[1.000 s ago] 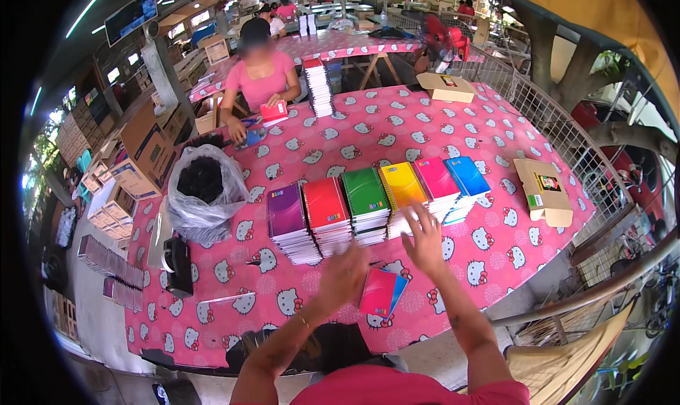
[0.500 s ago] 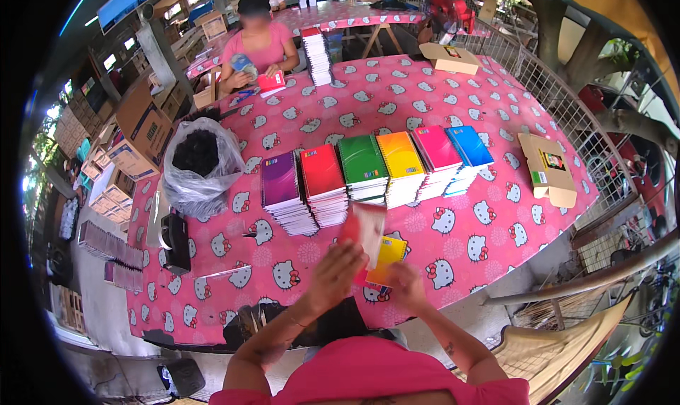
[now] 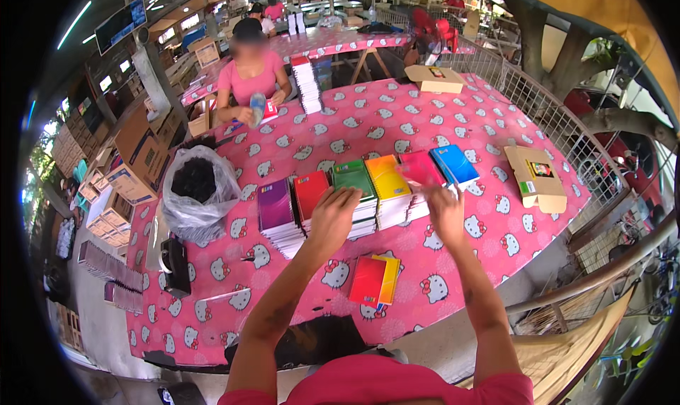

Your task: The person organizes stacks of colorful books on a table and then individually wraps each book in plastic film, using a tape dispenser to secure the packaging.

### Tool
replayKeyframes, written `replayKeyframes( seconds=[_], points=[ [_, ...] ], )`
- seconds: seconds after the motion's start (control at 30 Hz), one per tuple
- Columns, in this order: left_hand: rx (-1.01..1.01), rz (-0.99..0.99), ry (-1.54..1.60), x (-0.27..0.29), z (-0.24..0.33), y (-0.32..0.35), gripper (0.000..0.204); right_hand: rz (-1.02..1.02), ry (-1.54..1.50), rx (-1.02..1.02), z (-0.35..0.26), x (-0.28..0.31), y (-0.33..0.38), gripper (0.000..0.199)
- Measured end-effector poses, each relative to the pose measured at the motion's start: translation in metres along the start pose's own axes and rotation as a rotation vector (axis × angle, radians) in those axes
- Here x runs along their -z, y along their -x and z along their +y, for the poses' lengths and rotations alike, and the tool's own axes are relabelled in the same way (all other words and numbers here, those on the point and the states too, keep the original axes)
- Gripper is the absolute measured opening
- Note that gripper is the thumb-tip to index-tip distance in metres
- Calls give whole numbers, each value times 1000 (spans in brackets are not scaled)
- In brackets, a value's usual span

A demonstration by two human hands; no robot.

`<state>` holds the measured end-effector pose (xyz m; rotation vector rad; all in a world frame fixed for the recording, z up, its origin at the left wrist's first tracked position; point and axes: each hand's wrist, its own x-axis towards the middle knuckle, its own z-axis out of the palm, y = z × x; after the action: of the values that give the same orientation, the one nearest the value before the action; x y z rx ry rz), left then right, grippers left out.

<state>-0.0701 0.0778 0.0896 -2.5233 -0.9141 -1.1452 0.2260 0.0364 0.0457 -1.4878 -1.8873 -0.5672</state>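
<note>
A: Hands first. Where are they against the notebook stacks?

B: Both are stretched forward over the row of stacks that runs left to right across the middle of the table (image 3: 496,214). Left hand (image 3: 333,217) is on the green stack (image 3: 356,185), fingers spread flat over its near edge, next to the red stack (image 3: 312,192). Right hand (image 3: 445,210) is at the pink stack (image 3: 421,171), fingertips on or pinching the top pink notebook; it's blurred there, so I cannot tell whether it's actually clamped.

A: Hands together or apart?

B: Apart, with the yellow stack (image 3: 387,182) between them.

A: Long axis of the notebooks?

B: Each stack's long side runs away from the person, toward the far edge. The stacks sit side by side: purple stack (image 3: 275,207) at the left end, blue stack (image 3: 455,164) at the right end.

A: Which hand is nearer the pink one?

B: Right, clearly. The left is two stacks over.

A: Anything closer to the body?

B: A small loose pile (image 3: 375,281) of red and yellow notebooks near the near edge, between the forearms, below both hands and touched by neither.

A: Other stuff?

B: A plastic bag (image 3: 195,192) with dark contents at the left edge, a flat cardboard box (image 3: 536,178) near the right edge, and another person (image 3: 249,79) seated at the far side.
</note>
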Motion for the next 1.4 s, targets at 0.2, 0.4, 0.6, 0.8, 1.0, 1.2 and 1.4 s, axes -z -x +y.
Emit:
replayKeyframes(
  seconds=[0.2, 0.4, 0.6, 0.8, 1.0, 1.2, 1.4],
  points=[
    [316, -167, 173, 104, 69, -20, 38, -402, -380, 96, -126, 13, 150, 29],
    [-149, -259, 125, 29, 91, 90, 38, -23, -555, -287, -60, -1, 91, 46],
    [-88, -388, 224, -16, 101, 121, 44, -107, 283, -258, 103, 5, 11, 61],
    [125, -102, -207, -26, 26, -6, 51, -72, 91, -177, 98, 9, 1, 36],
    [232, -58, 47, 31, 23, -18, 36, 200, -67, -294, 46, 50, -1, 32],
    [340, -363, 204, 91, 64, -32, 29, -221, -223, 69, -138, 32, 143, 30],
    [499, -615, 182, -48, 89, 98, 56, -236, -870, -715, -103, 5, 122, 24]
  ],
)
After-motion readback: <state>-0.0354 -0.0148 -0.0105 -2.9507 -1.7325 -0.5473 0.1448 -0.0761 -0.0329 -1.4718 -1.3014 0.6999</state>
